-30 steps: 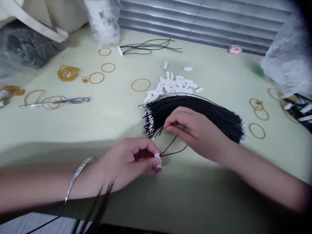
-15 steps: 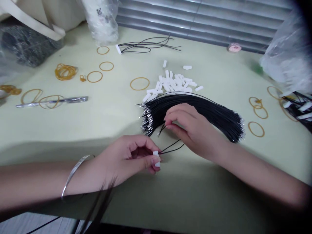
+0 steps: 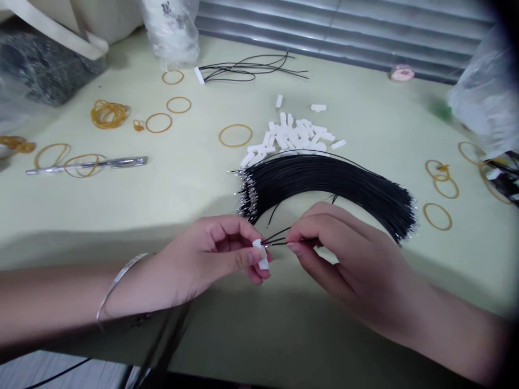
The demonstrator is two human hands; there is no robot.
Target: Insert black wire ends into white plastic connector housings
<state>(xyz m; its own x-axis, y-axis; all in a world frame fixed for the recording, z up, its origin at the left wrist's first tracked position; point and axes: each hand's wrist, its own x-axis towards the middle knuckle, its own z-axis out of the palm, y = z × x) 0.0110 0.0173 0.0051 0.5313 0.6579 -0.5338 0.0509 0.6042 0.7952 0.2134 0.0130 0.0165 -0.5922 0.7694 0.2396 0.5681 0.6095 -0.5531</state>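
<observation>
Through the head camera I look down on two bare hands working near the front of a pale green bench (image 3: 170,186). The left hand (image 3: 221,248), with a silver bracelet (image 3: 119,281) at its wrist, pinches a small white connector (image 3: 263,260) between thumb and fingers. The connector stands slightly tilted, just left of the view's middle. The right hand (image 3: 348,259) is near it but not touching the left; its thumb and forefinger are clamped on a thin black wire (image 3: 279,244) whose end points at the connector's right side. I cannot tell whether that end is inside. Another dark strand runs from the connector toward the right hand.

Just beyond the hands I see a thick, curved bundle of black wires (image 3: 324,173), silver tips at both ends. Against its far side lies a heap of white connectors (image 3: 295,135), with a tan rubber band (image 3: 235,135) to the left. Farther left, a clear pen (image 3: 127,161) lies among more bands. At the back I find a connector with several black wires attached (image 3: 200,75) and, toward the right, a pink roll (image 3: 402,73) beside the blinds (image 3: 344,32).
</observation>
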